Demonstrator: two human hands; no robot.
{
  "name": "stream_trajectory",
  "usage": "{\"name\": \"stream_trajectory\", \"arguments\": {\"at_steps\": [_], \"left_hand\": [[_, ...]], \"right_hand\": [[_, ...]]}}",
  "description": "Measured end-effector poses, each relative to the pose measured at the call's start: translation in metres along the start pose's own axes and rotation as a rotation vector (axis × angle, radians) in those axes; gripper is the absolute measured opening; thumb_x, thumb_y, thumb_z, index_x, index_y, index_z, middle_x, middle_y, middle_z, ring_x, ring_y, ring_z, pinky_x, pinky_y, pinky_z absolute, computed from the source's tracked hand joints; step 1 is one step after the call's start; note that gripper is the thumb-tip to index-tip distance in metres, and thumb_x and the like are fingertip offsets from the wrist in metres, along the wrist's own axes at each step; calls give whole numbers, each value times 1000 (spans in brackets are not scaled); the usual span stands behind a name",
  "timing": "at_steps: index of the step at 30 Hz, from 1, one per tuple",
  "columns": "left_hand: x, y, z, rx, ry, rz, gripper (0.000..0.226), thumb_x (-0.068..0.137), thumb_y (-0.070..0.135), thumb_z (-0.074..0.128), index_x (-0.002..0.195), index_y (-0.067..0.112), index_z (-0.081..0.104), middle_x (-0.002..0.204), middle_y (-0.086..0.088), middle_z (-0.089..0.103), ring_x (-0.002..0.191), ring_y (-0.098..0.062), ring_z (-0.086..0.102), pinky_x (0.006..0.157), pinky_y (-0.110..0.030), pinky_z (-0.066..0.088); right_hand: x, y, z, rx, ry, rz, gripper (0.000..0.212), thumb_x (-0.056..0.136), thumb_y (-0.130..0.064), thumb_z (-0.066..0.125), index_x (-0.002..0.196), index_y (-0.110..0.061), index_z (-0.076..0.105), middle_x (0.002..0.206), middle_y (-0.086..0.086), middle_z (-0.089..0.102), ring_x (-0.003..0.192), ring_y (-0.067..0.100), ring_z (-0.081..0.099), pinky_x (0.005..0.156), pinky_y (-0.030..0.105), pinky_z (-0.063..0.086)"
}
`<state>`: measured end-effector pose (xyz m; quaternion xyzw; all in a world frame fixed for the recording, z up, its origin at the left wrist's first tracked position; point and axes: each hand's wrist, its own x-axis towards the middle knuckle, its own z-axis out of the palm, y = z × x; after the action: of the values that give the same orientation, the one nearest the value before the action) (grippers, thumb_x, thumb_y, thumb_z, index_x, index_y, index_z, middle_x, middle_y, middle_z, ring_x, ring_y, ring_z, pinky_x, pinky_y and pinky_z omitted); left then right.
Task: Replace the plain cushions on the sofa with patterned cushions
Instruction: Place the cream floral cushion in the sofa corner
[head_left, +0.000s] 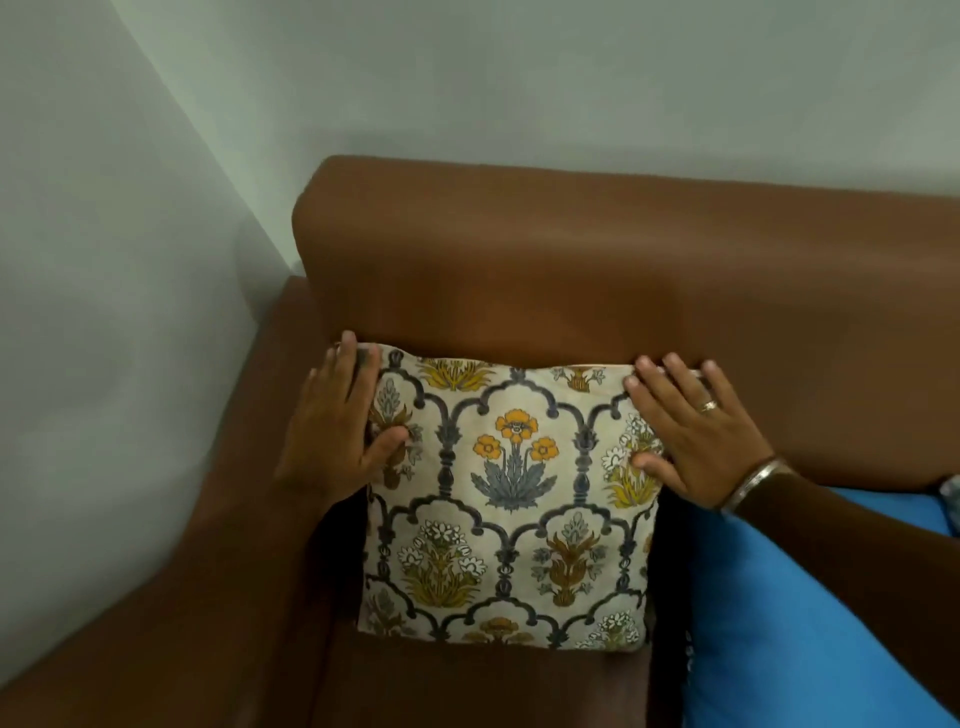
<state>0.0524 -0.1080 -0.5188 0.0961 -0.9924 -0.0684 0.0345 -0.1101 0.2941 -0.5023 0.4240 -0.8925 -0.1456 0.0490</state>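
I have the patterned cushion (506, 499) standing in the corner seat of the brown sofa (571, 249), its top edge leaning against the backrest and its bottom edge on the seat, close to the armrest (244, 519) on my left. My left hand (332, 431) lies flat and open along the cushion's upper left side, fingers pointing up toward the corner and thumb pressing on the printed face. My right hand (691, 431) is spread open on the upper right corner, fingertips at the top seam, thumb on the face; neither hand is gripping, both only press and steady.

The cushion is square, so no axis is longer; it sits directly between my hands, its centre below my fingertips and toward me. Both hands are equally near, so I judge the next move is a light pat or a release with both.

To my right a blue cloth (810, 613) covers the next seat; whether it is a plain cushion or a cover I cannot tell. A bit of another printed fabric (951, 499) shows at the far right edge. Behind the sofa is a pale wall (467, 78), meeting another in a corner at the left.
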Motion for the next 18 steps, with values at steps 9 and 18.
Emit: {"name": "stream_trajectory", "arguments": {"at_steps": [9,18], "left_hand": [[-43,134,-56,-87,96,87,79,97,56,38,158,14,13,166,-23,12,153,-39,8,123,-57,8],[-147,385,77,-716,-419,-280,79,93,65,43,158,27,19,160,1,36,142,-18,39,113,-34,36]], "right_hand": [[-99,13,-64,340,-6,367,79,93,-59,28,150,-4,30,156,22,34,143,42,33,113,58,25],[-313,86,67,906,-361,888,103,82,-65,52,154,-3,13,160,24,22,147,37,24,119,47,22]]}}
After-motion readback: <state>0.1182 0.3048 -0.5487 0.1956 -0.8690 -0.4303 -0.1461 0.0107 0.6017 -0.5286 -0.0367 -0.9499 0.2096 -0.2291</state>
